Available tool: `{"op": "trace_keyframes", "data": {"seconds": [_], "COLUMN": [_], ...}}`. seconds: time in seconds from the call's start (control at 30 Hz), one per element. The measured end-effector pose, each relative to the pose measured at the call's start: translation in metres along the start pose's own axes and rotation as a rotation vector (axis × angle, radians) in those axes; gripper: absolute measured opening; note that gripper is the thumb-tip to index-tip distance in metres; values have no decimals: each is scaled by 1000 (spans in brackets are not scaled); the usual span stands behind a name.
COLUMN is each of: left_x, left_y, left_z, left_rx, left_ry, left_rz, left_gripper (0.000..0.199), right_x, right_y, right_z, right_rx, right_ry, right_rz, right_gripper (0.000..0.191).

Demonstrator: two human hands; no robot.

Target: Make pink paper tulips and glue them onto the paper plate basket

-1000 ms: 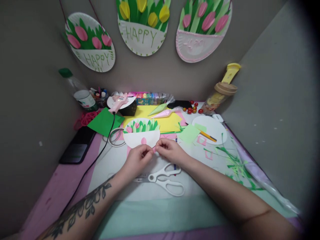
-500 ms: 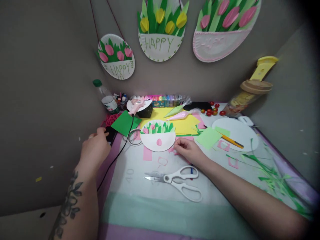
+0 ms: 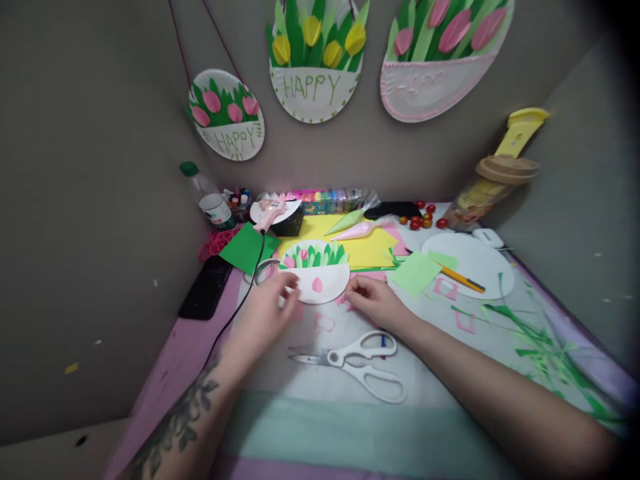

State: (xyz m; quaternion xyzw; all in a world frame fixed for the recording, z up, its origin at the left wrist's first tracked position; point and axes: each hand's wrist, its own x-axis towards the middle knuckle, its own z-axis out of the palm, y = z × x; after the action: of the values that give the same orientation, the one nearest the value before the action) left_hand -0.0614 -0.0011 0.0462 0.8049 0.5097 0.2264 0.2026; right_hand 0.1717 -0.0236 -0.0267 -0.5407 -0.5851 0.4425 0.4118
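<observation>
A paper-plate basket (image 3: 330, 280) with green paper leaves and pink tulips lies on the table, a pink petal on its white front. Close by its left edge is my left hand (image 3: 275, 300), thumb and fingers apart with nothing between them. My right hand (image 3: 367, 295) rests at the plate's right edge, its fingers pinched together; what they hold, if anything, is too small to tell. White-handled scissors (image 3: 345, 360) lie below both hands. A black phone (image 3: 206, 288) lies at the left edge of the table.
A pink glue gun (image 3: 270, 215) sits on a black box, its cable running forward on the left. At the right are a white plate (image 3: 493, 263), a yellow pencil (image 3: 463, 277) and green paper scraps. A bottle (image 3: 215, 207) and a tilted cup (image 3: 475, 200) stand at the back.
My left hand has moved right from the phone to the plate basket's left side, leaving the phone on the table. My right hand has stayed in place. The view has shifted slightly.
</observation>
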Motion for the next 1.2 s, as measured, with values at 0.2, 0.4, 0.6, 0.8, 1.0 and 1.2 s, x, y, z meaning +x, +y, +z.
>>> {"op": "trace_keyframes", "data": {"seconds": [0.2, 0.4, 0.6, 0.8, 1.0, 1.2], "left_x": [3, 6, 30, 42, 31, 19], "left_y": [24, 11, -12, -34, -27, -20], "left_z": [75, 75, 63, 58, 65, 75], "left_rx": [-156, -298, -688, -800, -752, -667], "left_ry": [-222, -143, 61, 316, 333, 205], "left_rz": [135, 74, -223, -316, -223, -74], "left_gripper": [18, 19, 21, 26, 23, 21], "right_x": [-7, -1, 9, 35, 84, 127], "right_y": [-5, -10, -6, -4, -36, -76], "right_z": [4, -12, -60, -60, -10, 46], "right_rx": [-164, -219, -288, -529, -610, -598], "right_ry": [-46, 39, 455, 344, 101, 58], "right_rz": [-111, -141, -26, -80, -268, -331], "right_gripper": [9, 11, 13, 13, 14, 16]}}
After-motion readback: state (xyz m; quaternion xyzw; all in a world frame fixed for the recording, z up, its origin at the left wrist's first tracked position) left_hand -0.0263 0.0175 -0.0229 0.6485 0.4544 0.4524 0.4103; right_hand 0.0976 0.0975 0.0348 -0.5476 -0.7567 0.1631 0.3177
